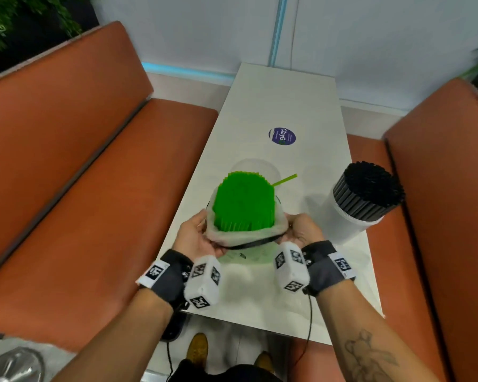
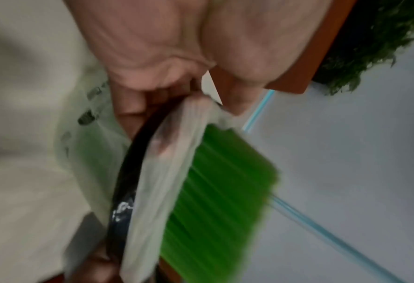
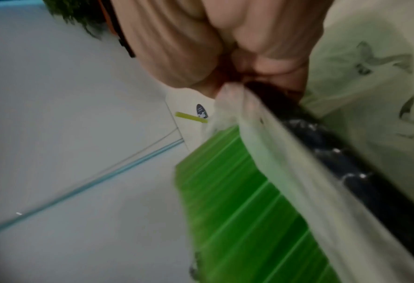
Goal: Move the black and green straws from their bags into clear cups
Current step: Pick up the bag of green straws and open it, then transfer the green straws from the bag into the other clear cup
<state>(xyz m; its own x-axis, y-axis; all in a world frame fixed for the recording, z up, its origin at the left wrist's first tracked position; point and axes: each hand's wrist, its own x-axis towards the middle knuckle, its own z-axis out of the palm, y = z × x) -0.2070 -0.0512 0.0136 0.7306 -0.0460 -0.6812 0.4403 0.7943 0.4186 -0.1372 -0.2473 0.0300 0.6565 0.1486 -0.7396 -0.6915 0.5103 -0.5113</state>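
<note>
A thick bundle of green straws [image 1: 243, 205] stands up out of a translucent bag [image 1: 240, 238] whose top is rolled down around it, with a black band under the roll. My left hand [image 1: 202, 230] grips the rolled edge on its left side and my right hand [image 1: 293, 226] grips it on the right. The wrist views show the fingers [image 2: 152, 90] [image 3: 249, 72] curled on the bag [image 2: 167, 172] [image 3: 286, 162] beside the green straws [image 2: 220, 191] [image 3: 237, 201]. Behind the bundle a clear cup [image 1: 255, 165] holds one leaning green straw [image 1: 284, 180]. Black straws [image 1: 369, 188] fill another cup [image 1: 345, 224] at the right.
The narrow white table [image 1: 273, 100] runs away from me to the wall, with a round blue sticker [image 1: 282, 136] past the cups. Orange bench seats [image 1: 94, 188] [image 1: 439, 202] flank it on both sides. Plants sit in the far corners.
</note>
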